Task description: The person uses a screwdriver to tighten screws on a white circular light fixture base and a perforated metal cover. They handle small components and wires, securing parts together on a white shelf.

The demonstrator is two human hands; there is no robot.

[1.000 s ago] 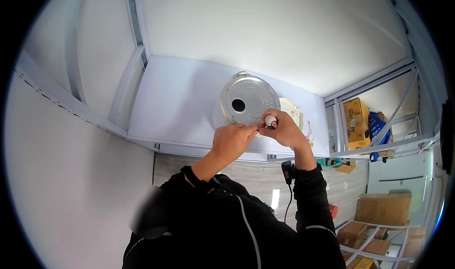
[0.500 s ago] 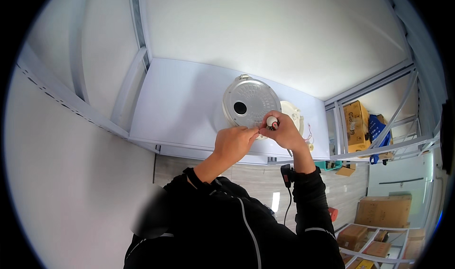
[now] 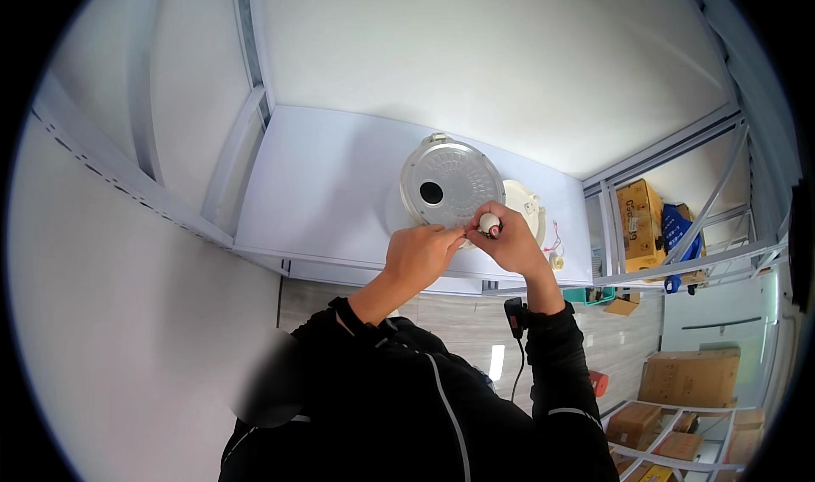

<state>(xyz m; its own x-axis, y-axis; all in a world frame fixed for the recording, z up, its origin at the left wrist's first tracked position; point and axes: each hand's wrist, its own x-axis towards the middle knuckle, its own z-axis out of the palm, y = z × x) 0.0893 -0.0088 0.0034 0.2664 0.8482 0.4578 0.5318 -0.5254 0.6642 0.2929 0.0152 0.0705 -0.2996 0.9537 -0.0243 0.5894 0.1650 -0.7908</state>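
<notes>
The white table (image 3: pixel 318 172) is bearing everything within reach, its flat top probably giving the work a steady base. Toward its right half a round metal lid (image 3: pixel 463 172) is lying with its silver face up, presumably so that its near rim is open to both hands. Just right of it a cream plastic cover (image 3: pixel 532 204) is resting, seemingly set aside yet close. The left hand (image 3: pixel 418 253) is bringing its fingertips together at the lid's near rim, perhaps steadying something; whether they are pinching anything, I cannot tell. The right hand (image 3: pixel 516 249) is curling its fingers around a white knob (image 3: pixel 489 221) with red on it, possibly a tool's handle, while thin red wires (image 3: pixel 556 238) are lying beyond.
</notes>
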